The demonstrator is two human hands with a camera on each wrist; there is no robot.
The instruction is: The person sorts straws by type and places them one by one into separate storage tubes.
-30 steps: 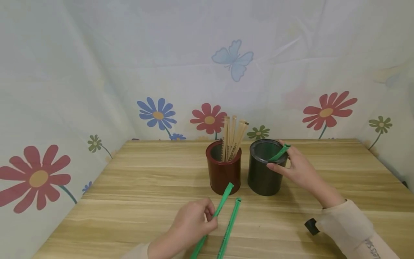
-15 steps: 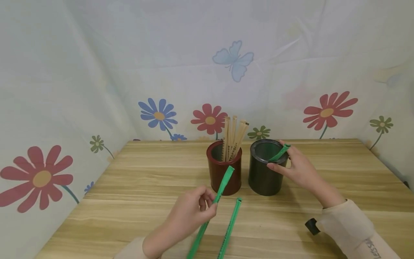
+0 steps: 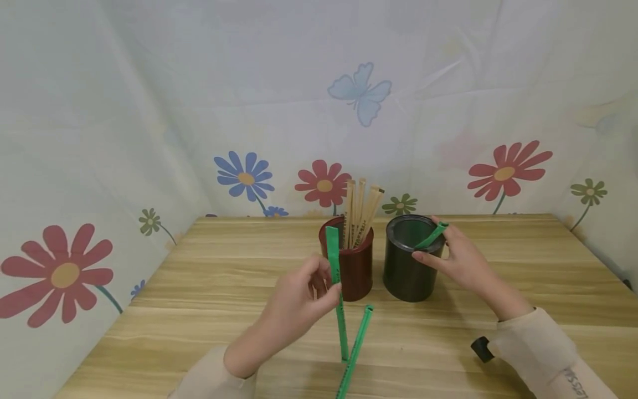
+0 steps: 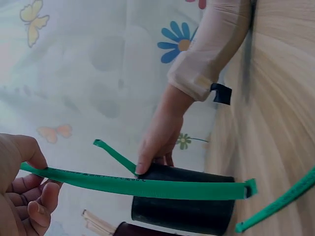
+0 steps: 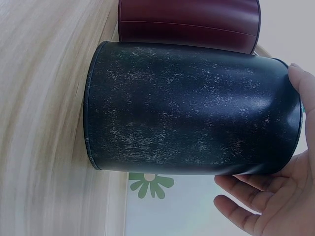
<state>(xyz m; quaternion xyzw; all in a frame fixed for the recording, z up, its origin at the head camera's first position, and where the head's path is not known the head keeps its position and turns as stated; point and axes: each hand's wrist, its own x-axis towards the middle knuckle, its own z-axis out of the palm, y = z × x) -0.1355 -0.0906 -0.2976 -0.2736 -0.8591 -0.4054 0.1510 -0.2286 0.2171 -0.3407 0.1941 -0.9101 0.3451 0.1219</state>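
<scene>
My left hand (image 3: 299,293) pinches a slim green paper-wrapped stick (image 3: 333,246) between thumb and fingers. It stands nearly upright over the table, and dark print runs along it in the left wrist view. My right hand (image 3: 463,260) grips the rim of a black round pot (image 3: 406,271), thumb in front and fingers round the far side. A similar green wrapped stick (image 3: 431,235) leans out of that pot beside the hand. Another green wrapped stick (image 3: 355,352) lies on the table, close to the lower end of the held one.
Left of the black pot stands a dark red pot (image 3: 360,280) with several tan wrapped sticks (image 3: 360,213) in it. A wood-grain table (image 3: 239,266) lies under everything. Flower-printed cloth (image 3: 279,111) hangs behind and at the sides.
My left hand has risen with the green stick, which has swung from slanting to nearly upright and overlaps the red pot. The right hand stays on the black pot.
</scene>
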